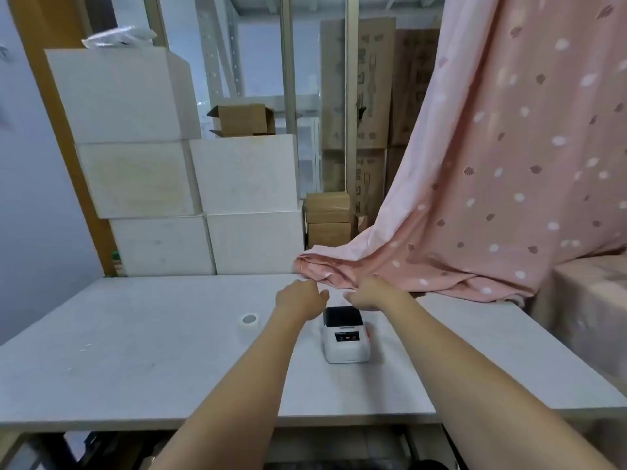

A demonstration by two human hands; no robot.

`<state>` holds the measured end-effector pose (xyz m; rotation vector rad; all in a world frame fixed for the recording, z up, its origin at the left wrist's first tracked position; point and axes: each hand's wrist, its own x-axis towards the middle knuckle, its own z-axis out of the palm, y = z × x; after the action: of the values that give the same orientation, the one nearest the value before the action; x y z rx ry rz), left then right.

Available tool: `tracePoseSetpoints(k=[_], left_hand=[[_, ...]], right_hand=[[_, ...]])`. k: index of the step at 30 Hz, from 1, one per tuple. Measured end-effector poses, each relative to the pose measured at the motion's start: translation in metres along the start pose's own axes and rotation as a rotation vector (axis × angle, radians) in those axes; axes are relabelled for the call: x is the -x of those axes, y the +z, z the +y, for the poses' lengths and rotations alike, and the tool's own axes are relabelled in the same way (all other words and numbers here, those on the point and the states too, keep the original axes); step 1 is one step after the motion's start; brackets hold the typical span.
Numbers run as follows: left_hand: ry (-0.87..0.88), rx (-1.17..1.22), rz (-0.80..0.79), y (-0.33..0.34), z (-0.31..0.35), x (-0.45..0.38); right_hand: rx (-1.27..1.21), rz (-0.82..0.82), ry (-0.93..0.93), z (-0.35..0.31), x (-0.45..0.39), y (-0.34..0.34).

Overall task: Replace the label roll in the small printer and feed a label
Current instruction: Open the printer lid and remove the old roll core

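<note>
A small white label printer (346, 337) with a dark top section sits on the white table (135, 361), its lid closed. A white label roll (249, 321) stands alone on the table to the printer's left. Both my arms reach past the printer's far end. My left hand (300, 300) and my right hand (371, 295) hover close together just beyond it, and a strip of white label paper (337, 295) shows between them. Whether the fingers pinch that strip is blurred.
A pink spotted curtain (492, 198) drapes onto the table's far right corner, right behind my hands. White boxes (203, 205) are stacked against the table's far edge. Brown cartons (329, 215) stand behind them.
</note>
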<state>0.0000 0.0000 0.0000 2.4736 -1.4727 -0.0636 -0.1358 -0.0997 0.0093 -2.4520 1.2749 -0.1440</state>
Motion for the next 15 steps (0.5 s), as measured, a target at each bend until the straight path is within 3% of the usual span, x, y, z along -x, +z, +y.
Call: tracePoseSetpoints(k=[3,10,12,15], left_hand=[[-0.039,0.147,-0.026,0.028,-0.001,0.007],[-0.149,0.776,-0.002,0.062,0.008,0.049],[-0.137,0.754,0.049,0.070,0.017,0.061],[-0.111,0.521,0.100,0.090,0.027,0.068]], right_hand=[[-0.133,-0.067,0.006,0.008,0.007,0.020],[-0.432,0.038,-0.050,0.031,0.014,0.058],[-0.437,0.064,-0.052,0.032,0.014,0.059],[-0.366,0.078,-0.072,0.029,0.013,0.056]])
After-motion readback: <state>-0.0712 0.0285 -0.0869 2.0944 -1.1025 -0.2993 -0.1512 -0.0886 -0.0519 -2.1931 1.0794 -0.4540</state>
